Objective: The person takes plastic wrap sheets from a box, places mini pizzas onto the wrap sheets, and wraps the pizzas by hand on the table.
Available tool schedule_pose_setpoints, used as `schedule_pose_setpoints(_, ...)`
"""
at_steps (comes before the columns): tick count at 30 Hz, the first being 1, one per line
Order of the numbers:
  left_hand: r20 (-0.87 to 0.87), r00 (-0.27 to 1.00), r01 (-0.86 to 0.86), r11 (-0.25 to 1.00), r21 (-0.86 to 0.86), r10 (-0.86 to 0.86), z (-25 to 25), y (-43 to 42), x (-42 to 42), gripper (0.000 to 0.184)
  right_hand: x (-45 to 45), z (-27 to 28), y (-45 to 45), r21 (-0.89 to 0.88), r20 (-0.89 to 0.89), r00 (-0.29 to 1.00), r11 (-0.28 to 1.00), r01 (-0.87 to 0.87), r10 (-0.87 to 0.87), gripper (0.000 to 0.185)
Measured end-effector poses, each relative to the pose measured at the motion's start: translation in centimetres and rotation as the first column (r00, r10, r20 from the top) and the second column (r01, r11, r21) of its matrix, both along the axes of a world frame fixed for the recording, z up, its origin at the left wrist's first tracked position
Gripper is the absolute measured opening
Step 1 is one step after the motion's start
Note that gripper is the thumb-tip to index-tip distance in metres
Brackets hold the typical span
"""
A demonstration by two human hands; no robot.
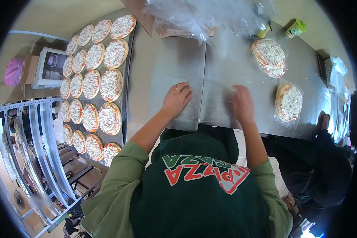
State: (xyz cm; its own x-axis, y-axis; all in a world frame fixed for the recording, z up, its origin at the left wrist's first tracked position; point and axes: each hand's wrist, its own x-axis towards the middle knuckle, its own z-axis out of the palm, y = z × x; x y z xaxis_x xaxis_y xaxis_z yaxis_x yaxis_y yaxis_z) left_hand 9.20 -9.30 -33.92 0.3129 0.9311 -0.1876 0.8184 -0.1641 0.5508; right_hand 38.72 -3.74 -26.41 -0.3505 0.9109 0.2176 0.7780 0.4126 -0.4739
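Note:
A clear plastic bag (188, 113) lies flat on the metal table in front of me. My left hand (177, 99), with a ring on one finger, rests at it with its fingers curled together on the plastic. To its right, my right hand (242, 104) is over the table and smeared by motion; its fingers and anything between them cannot be made out. Further right are a wrapped pizza (288, 103) and, above it, more pizza in clear plastic (269, 55).
A dark tray (125, 79) at the left bears rows of topped pizzas (111, 85). Loose plastic bags (210, 16) are heaped at the back, near a green-and-white container (296, 29). A metal rack (39, 139) stands lower left. Another person's hand (323, 120) is at the right edge.

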Motion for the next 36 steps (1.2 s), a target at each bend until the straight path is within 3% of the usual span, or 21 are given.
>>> schedule_pose_setpoints(2, -0.044, 0.999, -0.029, 0.999, -0.045, 0.027, 0.6, -0.1, -0.5, 0.111, -2.0, -0.6, -0.7, -0.049, -0.011, 0.985, 0.983, -0.175, 0.175, 0.031)
schedule_pose_setpoints(3, -0.183, 0.981, -0.079, 0.996, -0.039, 0.071, 3.2, -0.3, 0.3, 0.109, -0.5, -4.2, -0.1, -0.068, 0.1, 0.98, 0.984, -0.167, 0.173, 0.041)
schedule_pose_setpoints(4, -0.319, 0.941, -0.131, 0.991, -0.031, 0.115, 4.9, -0.5, 0.9, 0.107, 0.5, -4.3, 0.4, -0.043, 0.222, 0.972, 0.996, -0.075, 0.082, 0.044)
schedule_pose_setpoints(6, -0.301, 0.941, -0.17, 0.985, -0.02, 0.157, 5.3, 0.0, 0.8, 0.107, 1.3, -4.0, 0.6, 0.046, 0.436, 0.894, 0.995, 0.092, -0.103, 0.05)
schedule_pose_setpoints(7, -0.296, 0.938, -0.194, 0.981, -0.015, 0.181, 5.5, -0.1, 0.6, 0.106, 1.8, -4.2, 0.6, 0.001, 0.448, 0.889, 0.995, 0.104, -0.093, 0.053)
schedule_pose_setpoints(10, -0.181, 0.94, -0.282, 0.957, 0.067, 0.29, 6.8, -1.5, -0.6, 0.094, 2.0, -4.2, 1.2, -0.067, 0.472, 0.88, 0.993, 0.095, -0.053, 0.053)
schedule_pose_setpoints(12, 0.149, 0.825, -0.564, 0.803, 0.192, 0.545, 7.5, -5.2, -3.4, 0.081, 0.4, -3.1, 0.3, 0.101, 0.615, 0.765, 0.981, 0.165, -0.192, 0.049)
schedule_pose_setpoints(13, 0.321, 0.725, -0.683, 0.696, 0.22, 0.61, 7.8, -7.1, -4.1, 0.075, 0.1, -2.9, -0.4, 0.161, 0.571, 0.797, 0.979, 0.127, -0.197, 0.047)
schedule_pose_setpoints(15, 0.572, 0.246, -0.962, 0.269, 0.046, 0.782, 9.4, -12.5, -6.5, 0.049, -0.2, -3.3, -1.4, 0.221, 0.505, 0.84, 0.97, 0.098, -0.2, 0.044)
schedule_pose_setpoints(17, 0.694, -0.34, -0.939, -0.184, -0.292, 0.635, 7.3, -18.0, -11.5, 0.049, -0.3, -4.2, -2.2, 0.218, 0.471, 0.861, 0.971, 0.097, -0.191, 0.043)
schedule_pose_setpoints(18, 0.7, -0.583, -0.812, -0.3, -0.5, 0.412, 10.0, -19.1, -12.7, 0.051, -0.4, -4.6, -2.4, 0.206, 0.471, 0.862, 0.973, 0.1, -0.188, 0.042)
schedule_pose_setpoints(19, 0.626, -0.681, -0.731, -0.294, -0.616, 0.38, 11.7, -20.2, -14.2, 0.062, -0.5, -4.9, -2.6, 0.195, 0.469, 0.863, 0.975, 0.105, -0.186, 0.041)
schedule_pose_setpoints(21, 0.344, -0.905, -0.411, -0.311, -0.857, 0.25, 11.4, -21.9, -17.2, 0.069, -0.7, -5.1, -2.5, 0.17, 0.435, 0.887, 0.981, 0.091, -0.157, 0.04)
schedule_pose_setpoints(22, 0.176, -0.966, -0.227, -0.292, -0.929, 0.191, 11.0, -22.5, -18.5, 0.073, -0.8, -5.0, -2.2, 0.159, 0.4, 0.906, 0.984, 0.076, -0.134, 0.039)
schedule_pose_setpoints(23, 0.13, -0.952, -0.197, -0.23, -0.953, 0.277, 10.6, -23.0, -19.5, 0.088, -0.9, -5.0, -2.1, 0.149, 0.366, 0.923, 0.987, 0.063, -0.115, 0.039)
schedule_pose_setpoints(26, 0.164, -0.89, -0.221, -0.09, -0.971, 0.425, 10.7, -23.7, -21.1, 0.099, -1.9, -4.2, -2.0, 0.104, 0.287, 0.948, 0.988, 0.114, -0.14, 0.039)
schedule_pose_setpoints(29, 0.238, -0.833, -0.31, -0.064, -0.949, 0.499, 11.2, -23.0, -21.3, 0.102, -1.4, -5.0, -1.8, 0.085, 0.261, 0.954, 0.988, 0.131, -0.149, 0.039)
schedule_pose_setpoints(32, 0.443, -0.868, -0.328, 0.413, -0.849, 0.222, 9.4, -22.5, -20.8, 0.101, -0.6, -5.8, -1.7, 0.053, 0.187, 0.97, 0.988, 0.147, -0.155, 0.035)
schedule_pose_setpoints(36, 0.59, -0.8, -0.518, 0.371, -0.771, 0.108, 7.6, -20.6, -20.8, 0.089, 0.0, -5.4, -2.1, 0.043, 0.115, 0.987, 0.993, 0.108, -0.112, 0.034)
